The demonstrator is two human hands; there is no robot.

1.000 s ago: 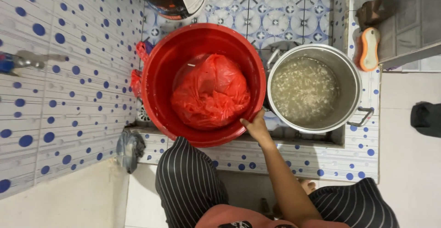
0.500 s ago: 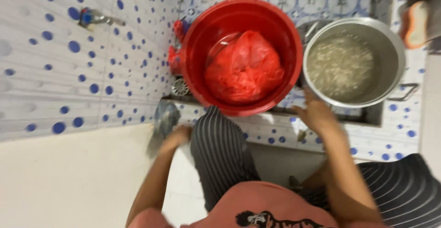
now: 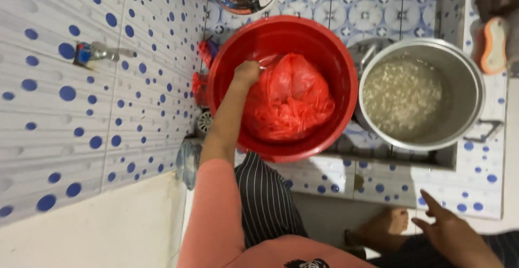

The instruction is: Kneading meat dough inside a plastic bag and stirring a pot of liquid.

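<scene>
Head view: left hand (image 3: 247, 73) closed in a grip on the red plastic bag's (image 3: 292, 98) gathered top, bag not yet lifted from the red basin (image 3: 227, 68). Right hand (image 3: 451, 230) open, idle, low by the knee. Steel pot (image 3: 465, 73) of cloudy soaking grain stands just beside the basin.

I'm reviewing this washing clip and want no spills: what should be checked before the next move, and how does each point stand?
1. Left hand grips red plastic bag: ok, closed at its edge.
2. Bag fully inside red basin: ok.
3. Basin seated on tiled ledge: ok.
4. Steel pot upright beside basin: ok.
5. Right hand free: ok, open, holding nothing.
6. Bag sealed: cannot tell.
</scene>
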